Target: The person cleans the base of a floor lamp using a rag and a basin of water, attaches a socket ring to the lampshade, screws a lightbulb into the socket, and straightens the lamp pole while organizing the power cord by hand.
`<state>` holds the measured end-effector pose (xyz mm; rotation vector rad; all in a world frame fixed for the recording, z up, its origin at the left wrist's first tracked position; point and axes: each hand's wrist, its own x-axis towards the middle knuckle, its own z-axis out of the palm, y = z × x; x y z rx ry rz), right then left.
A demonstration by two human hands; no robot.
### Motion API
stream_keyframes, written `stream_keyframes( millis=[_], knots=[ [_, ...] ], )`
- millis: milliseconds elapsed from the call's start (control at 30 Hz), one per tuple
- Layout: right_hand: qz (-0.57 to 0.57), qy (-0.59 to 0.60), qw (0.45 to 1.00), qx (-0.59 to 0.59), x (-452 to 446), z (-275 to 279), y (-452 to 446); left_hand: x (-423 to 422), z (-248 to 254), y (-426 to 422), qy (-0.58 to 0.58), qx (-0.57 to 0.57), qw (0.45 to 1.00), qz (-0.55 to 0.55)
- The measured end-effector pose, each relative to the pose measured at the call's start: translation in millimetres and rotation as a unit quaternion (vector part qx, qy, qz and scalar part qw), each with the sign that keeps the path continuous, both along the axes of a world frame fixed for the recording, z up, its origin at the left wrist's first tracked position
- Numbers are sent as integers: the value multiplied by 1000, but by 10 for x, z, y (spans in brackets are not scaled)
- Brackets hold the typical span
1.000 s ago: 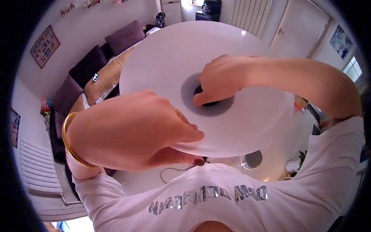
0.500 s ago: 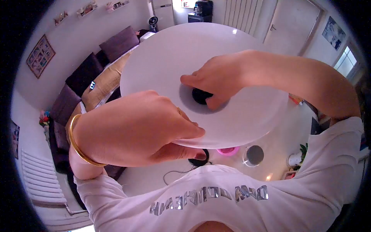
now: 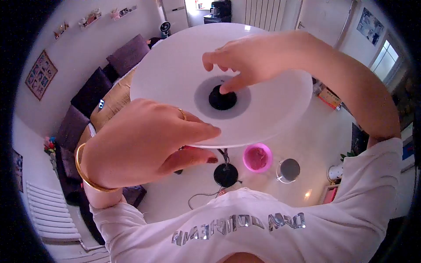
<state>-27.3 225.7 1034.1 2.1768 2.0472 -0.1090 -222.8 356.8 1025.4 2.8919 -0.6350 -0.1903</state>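
A large white round disc [image 3: 171, 61] fills the middle of the view, with a grey ring [image 3: 201, 103] around a black knob [image 3: 222, 100] at its centre. The near rim lies between the fingers and thumb of my left hand [image 3: 140, 142], fingers above and thumb below. My right hand [image 3: 250, 59] is over the disc with its fingers spread. Its thumb tip overlaps the knob's top edge; whether they touch I cannot tell. Under the disc, a black round base [image 3: 226, 175] with a thin stem stands on the floor.
On the floor are a pink basin [image 3: 257, 158], a grey-topped bucket [image 3: 288, 170] and a cable [image 3: 197, 197]. A sofa with dark cushions [image 3: 92, 92] runs along the left. A cardboard box [image 3: 329, 97] sits at the right, and a white radiator [image 3: 50, 210] is at lower left.
My right hand has lifted off the black knob and its fingers have opened. The disc appears higher in view, showing more floor below, and my left thumb and fingers are farther apart.
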Motion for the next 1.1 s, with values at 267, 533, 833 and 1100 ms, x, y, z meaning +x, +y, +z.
stream_keyframes(
  millis=[267,533,833,1100],
  knots=[
    [63,69,976,198,-47,154,-545,-390,14,-250,-228,-74,967,86],
    [144,13,910,388,-352,-118,-1169,-787,-521,-703,-349,-92,917,168],
    [62,-34,881,468,-756,-563,-1498,-1175,-1136,-911,-297,-251,900,194],
    [-11,49,832,553,-1242,-1078,-1553,-1643,-1594,-624,-255,-347,872,232]
  ],
)
